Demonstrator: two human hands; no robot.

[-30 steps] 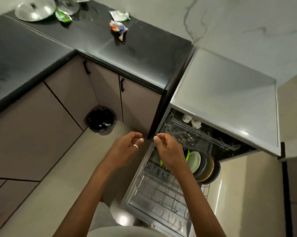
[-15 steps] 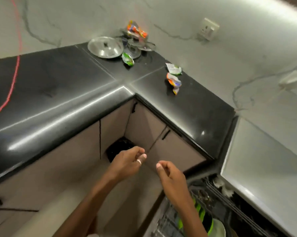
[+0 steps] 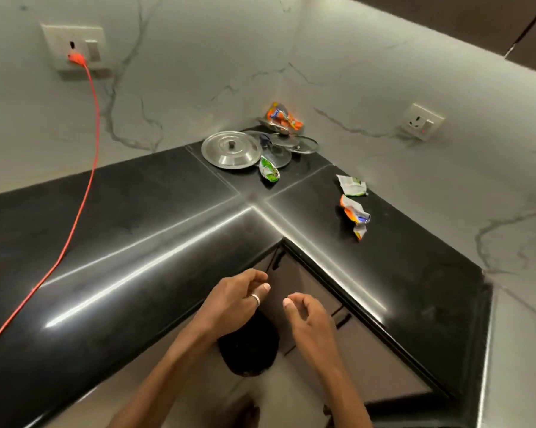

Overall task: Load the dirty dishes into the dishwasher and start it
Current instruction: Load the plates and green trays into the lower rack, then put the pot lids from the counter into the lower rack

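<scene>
Both hands hang empty in front of the corner of the black counter [image 3: 155, 230]. The left hand [image 3: 229, 307], with a ring on one finger, has its fingers loosely curled and holds nothing; the right hand [image 3: 310, 319] is just beside it, fingers bent in a relaxed half-curl, also holding nothing. The two are near each other but not touching.

The dishes left to fetch sit far back in the corner against the marble wall: a big steel lid [image 3: 231, 149] lying flat with its small knob up, and beside it a cluster of smaller lids [image 3: 286, 146], some of which look like glass, overlapping one another. Crumpled snack wrappers [image 3: 354, 216] lie around them, and one sits on top of the pile. The dishwasher itself is out of view here.

I'd judge the steel lid light, stiff and fairly slick, lying flush on the stone, so its rim gives little purchase. The knob in the middle is the natural place to pinch it. The glass lids look heavier and breakable, and since they lean on each other, lifting one could make the others slide and clatter. Taking the top one first by its knob seems safest. The wrappers are rubbish, soft and weightless, and should be kept out of the load. An orange cord [image 3: 84, 168] trails across the counter well off to the left, clear of the reach.
</scene>
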